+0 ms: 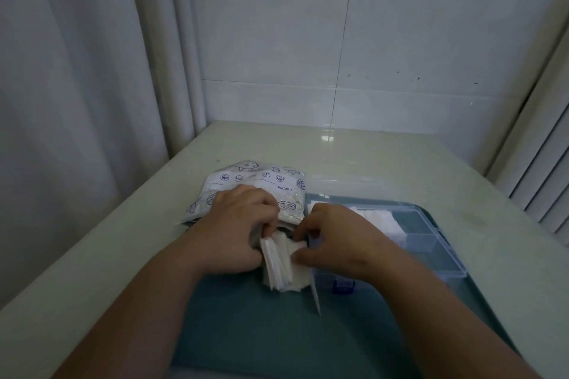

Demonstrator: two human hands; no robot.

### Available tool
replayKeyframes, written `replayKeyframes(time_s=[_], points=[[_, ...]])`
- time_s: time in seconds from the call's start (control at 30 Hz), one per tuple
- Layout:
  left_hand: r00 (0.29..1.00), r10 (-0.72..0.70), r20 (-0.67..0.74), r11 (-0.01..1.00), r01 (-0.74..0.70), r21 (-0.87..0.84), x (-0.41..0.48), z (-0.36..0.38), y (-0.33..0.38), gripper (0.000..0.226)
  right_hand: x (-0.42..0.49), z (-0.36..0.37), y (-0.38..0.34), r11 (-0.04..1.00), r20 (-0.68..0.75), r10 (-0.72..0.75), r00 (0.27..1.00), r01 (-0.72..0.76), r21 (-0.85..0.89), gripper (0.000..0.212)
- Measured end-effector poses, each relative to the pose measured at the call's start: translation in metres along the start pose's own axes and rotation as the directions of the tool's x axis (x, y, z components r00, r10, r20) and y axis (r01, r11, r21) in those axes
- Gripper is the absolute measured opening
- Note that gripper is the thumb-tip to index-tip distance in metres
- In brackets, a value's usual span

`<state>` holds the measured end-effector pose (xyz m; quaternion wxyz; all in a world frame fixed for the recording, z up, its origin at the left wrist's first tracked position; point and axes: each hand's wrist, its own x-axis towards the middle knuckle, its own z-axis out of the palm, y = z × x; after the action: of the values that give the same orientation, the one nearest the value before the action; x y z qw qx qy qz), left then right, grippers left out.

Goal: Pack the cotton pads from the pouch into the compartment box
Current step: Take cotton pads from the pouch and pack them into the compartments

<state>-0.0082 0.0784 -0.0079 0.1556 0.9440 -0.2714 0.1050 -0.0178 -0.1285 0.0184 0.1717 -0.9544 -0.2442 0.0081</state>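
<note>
Pouch [255, 183] is gripped at its mouth by the curled left hand [243, 224], cotton pads [280, 268] sticking out are pinched by the right hand [335, 240], just beside the compartment box [431, 244].

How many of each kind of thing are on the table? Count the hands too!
Hands: 2, left hand and right hand
Pouch: 1
Box: 1
Mat: 1
Pad piles: 2, one between the hands, one in the box; single pads too tightly stacked to count
Total: 7
</note>
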Motion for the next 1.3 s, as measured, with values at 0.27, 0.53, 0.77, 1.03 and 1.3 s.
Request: replayKeyframes(time_s=[0.27, 0.53, 0.77, 1.03, 1.3], points=[[0.98, -0.044, 0.195, 0.999, 0.041, 0.017, 0.0, -0.003, 0.006, 0.065, 0.0, 0.001, 0.001, 0.999, -0.049, 0.036, 0.998, -0.037, -0.028, 0.023], [0.969, -0.069, 0.237, 0.996, 0.054, 0.071, 0.001, -0.001, 0.006, 0.073, 0.004, 0.008, -0.005, 0.979, 0.005, 0.028, 1.0, -0.027, -0.2, 0.026], [0.968, -0.072, 0.243, 0.995, 0.054, 0.079, 0.002, 0.002, 0.006, 0.067, 0.004, 0.005, -0.003, 0.995, 0.017, 0.002, 1.0, 0.0, -0.095, 0.011], [0.99, -0.038, 0.133, 0.985, 0.059, -0.162, 0.0, -0.003, 0.002, 0.045, -0.003, -0.006, 0.002, 0.937, -0.029, 0.119, 0.992, -0.103, 0.333, 0.009], [0.989, -0.115, -0.094, 0.952, 0.083, -0.295, 0.001, -0.008, 0.003, 0.037, -0.007, -0.019, 0.011, 0.785, -0.082, 0.169, 0.982, -0.084, 0.614, 0.021]])
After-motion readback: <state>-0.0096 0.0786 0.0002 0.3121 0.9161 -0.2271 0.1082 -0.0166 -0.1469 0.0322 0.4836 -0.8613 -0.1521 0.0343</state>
